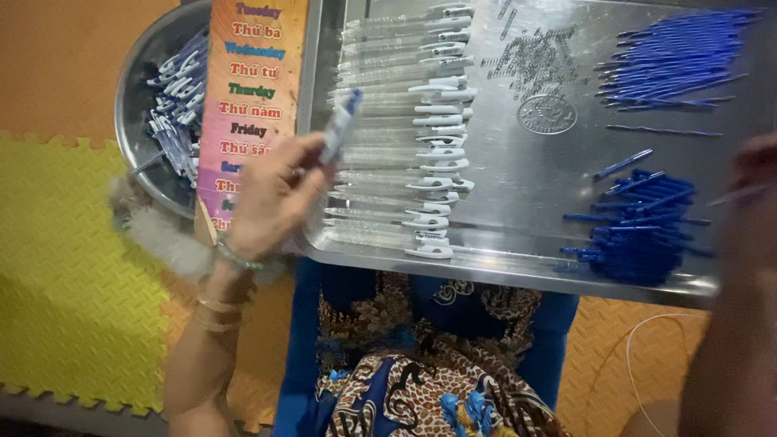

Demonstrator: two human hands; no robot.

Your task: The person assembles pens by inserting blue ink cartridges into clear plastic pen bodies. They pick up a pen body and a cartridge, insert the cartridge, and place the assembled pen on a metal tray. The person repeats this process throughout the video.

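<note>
While the metal tray [518, 174] rests across the person's lap, the left hand [271, 198] pinches an assembled pen [340, 125] between its fingertips, holding it tilted above the tray's left edge. A row of clear pen barrels [405, 129] with white clips lies on the tray's left half. Blue refills [647, 226] are heaped at its right side. The right hand [749, 190], blurred at the tray's right edge, seems to hold a thin refill; I cannot tell its grip. A round bowl [137, 89] of finished pens sits left of the tray.
</note>
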